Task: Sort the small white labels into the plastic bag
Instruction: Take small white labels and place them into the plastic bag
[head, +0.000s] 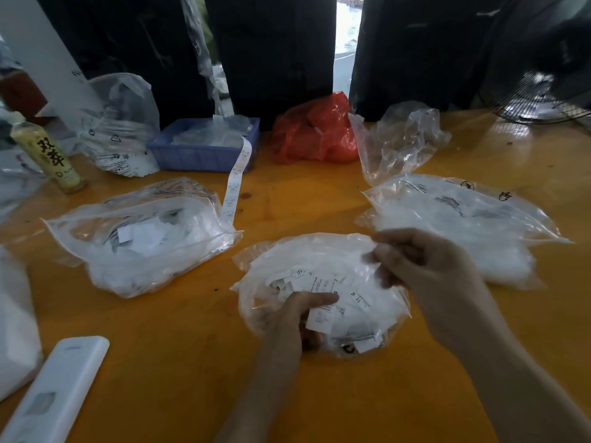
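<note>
Two hands work at one open plastic bag [319, 251] of small white labels [323, 282].
Left hand [289, 318] fingers pinch a label [321, 318] at 6 o'clock; right hand [425, 266] fingers pinch the bag's rim at 2 o'clock.

Orange table [198, 362] before dark hanging garments [271, 52], fan [543, 75] at right.

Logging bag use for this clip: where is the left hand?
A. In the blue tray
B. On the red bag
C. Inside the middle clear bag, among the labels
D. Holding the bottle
C: the left hand sits inside the open middle bag, fingers pinching white labels.
</note>
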